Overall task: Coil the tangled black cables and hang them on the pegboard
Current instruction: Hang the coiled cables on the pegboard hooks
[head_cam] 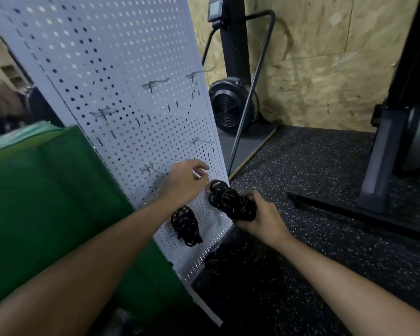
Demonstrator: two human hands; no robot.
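A white pegboard (112,76) leans upright on the left, with several metal hooks on it. My right hand (262,218) grips a coiled black cable (230,200) by its lower end, and the coil's top sits against the board's lower right edge. My left hand (187,181) rests on the board just left of that coil, with its fingertips pinched at a hook there. A second coiled black cable (186,225) hangs on the board below my left hand. More black cable (230,260) lies in a dark heap on the floor at the board's foot.
A green panel (46,197) stands behind the pegboard on the left. A black fan machine (230,105) with a slanted metal bar stands at the back by the chipboard wall. A black metal stand (383,166) rises at the right on the speckled rubber floor (313,170).
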